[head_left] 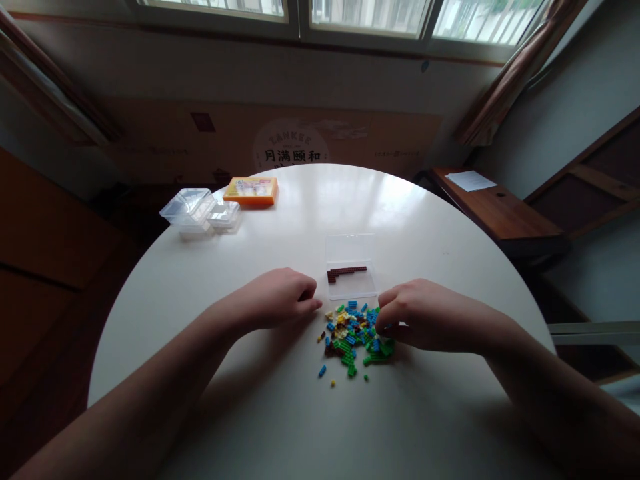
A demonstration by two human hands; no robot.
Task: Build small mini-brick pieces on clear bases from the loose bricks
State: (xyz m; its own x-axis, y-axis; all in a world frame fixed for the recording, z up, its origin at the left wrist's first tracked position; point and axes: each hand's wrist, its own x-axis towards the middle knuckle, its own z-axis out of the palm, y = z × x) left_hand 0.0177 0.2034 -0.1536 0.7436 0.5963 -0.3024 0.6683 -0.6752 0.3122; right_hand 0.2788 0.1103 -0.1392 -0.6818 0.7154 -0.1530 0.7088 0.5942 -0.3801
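A loose pile of small building bricks [345, 337] in blue, green, yellow, cream and dark brown lies on the white table. My right hand [420, 312] reaches over the pile's right edge with its fingers bent together; whatever the fingertips pinch is hidden. Left of the pile, my left hand [286, 295] rests near the tabletop with curled fingers and the thumb pointing at the bricks; nothing shows in it. Just behind the pile is an opened clear plastic case [357, 288], its lid laid back. Inside it lie dark brown bricks [345, 271] lined up in rows.
Clear plastic boxes [190, 210] stand at the table's far left, beside an orange box [253, 192] with a printed top. The round white table [445, 267] has a curved edge. Beyond it on the right, a wooden desk [505, 213] carries a paper sheet [471, 181].
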